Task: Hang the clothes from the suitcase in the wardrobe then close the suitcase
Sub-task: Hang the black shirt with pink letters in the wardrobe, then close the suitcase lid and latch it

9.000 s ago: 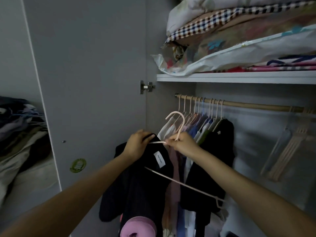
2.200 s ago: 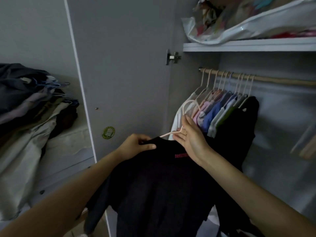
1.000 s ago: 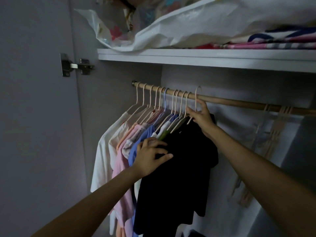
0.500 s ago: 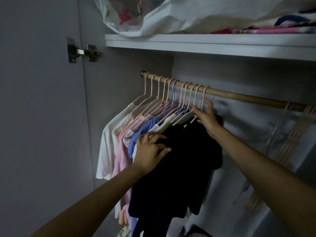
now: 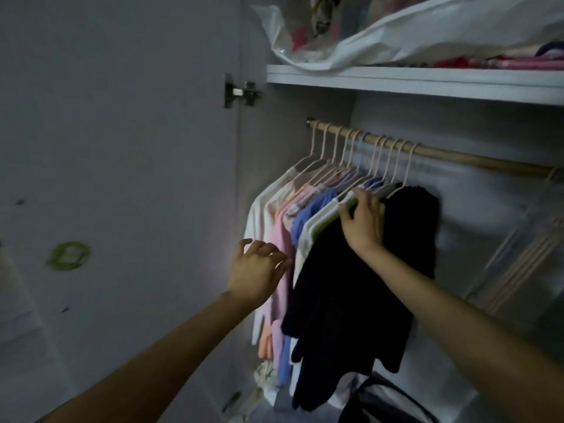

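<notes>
Hung on the wooden rail (image 5: 457,157), the limp, light black shirt (image 5: 351,300) handles best at its shoulder, where the right hand (image 5: 363,221) presses half-open, the left hand (image 5: 256,270) loose, empty.

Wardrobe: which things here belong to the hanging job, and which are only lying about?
Belong to the job:
- black shirt, on the rail
- right hand, resting on it
- left hand, open
- empty hangers

Only lying about:
- plastic bag on the shelf
- green sticker on the door
</notes>
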